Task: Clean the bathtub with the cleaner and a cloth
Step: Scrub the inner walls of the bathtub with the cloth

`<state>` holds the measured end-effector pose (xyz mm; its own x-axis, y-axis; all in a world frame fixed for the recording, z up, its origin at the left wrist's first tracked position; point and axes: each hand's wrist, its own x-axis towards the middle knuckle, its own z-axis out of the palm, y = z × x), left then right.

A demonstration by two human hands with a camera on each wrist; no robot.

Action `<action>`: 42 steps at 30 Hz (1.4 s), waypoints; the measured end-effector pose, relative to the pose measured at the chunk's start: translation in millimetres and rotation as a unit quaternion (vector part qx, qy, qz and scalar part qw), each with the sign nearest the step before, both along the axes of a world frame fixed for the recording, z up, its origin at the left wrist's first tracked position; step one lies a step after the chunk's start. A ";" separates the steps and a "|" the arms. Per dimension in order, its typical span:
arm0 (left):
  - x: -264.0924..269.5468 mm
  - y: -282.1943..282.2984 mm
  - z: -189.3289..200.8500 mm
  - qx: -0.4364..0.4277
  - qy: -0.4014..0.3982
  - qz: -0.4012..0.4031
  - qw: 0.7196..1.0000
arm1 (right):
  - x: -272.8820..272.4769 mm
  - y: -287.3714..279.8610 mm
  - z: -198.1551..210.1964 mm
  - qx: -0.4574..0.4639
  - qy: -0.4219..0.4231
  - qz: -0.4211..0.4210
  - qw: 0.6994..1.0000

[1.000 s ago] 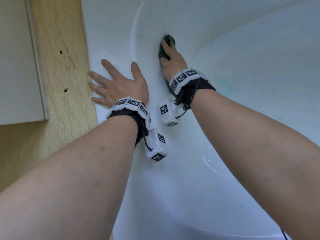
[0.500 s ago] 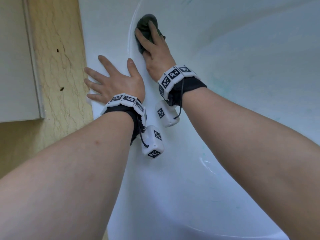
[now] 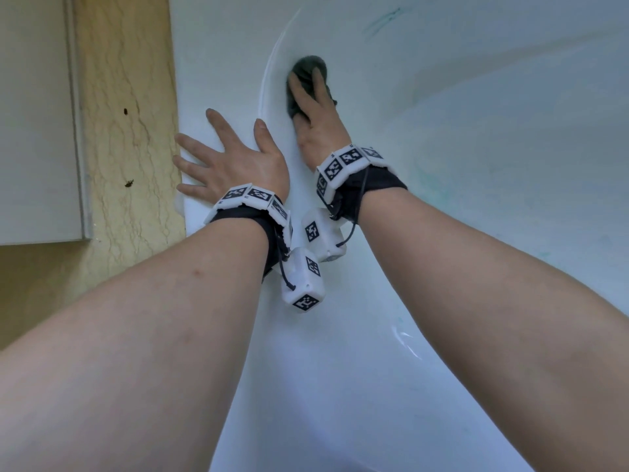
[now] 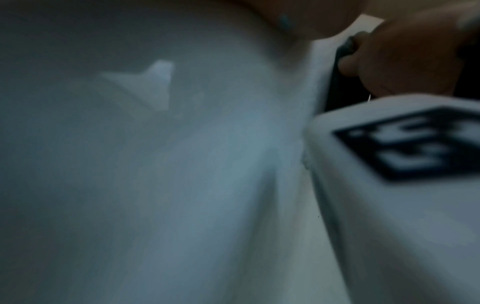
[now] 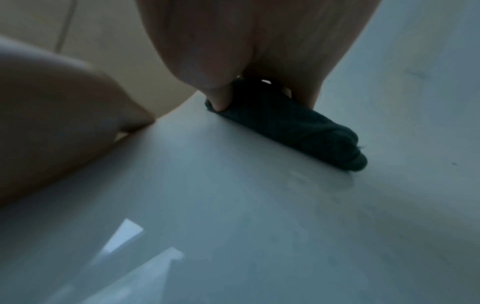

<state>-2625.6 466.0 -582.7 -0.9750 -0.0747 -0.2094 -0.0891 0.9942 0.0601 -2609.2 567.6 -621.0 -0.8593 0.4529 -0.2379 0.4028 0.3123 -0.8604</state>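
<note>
beige veined marble floor (image 3: 126,131) lies beside a pale cabinet panel (image 3: 34,114), softly lit.

I see a glossy, smooth white bathtub (image 3: 442,165) at right, a dark, nubbly knit cloth (image 5: 285,123) upper centre, veined matt beige floor tile (image 3: 126,114) and a smooth pale panel (image 3: 34,114) at left.

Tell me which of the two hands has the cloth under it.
The right hand: it presses the dark cloth against the tub wall, while the left hand lies flat on the rim.
</note>
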 end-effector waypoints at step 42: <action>-21.1 17.9 1.7 -0.011 0.016 -0.008 1.000 | 8.3 10.3 -2.8 0.049 0.042 0.074 0.995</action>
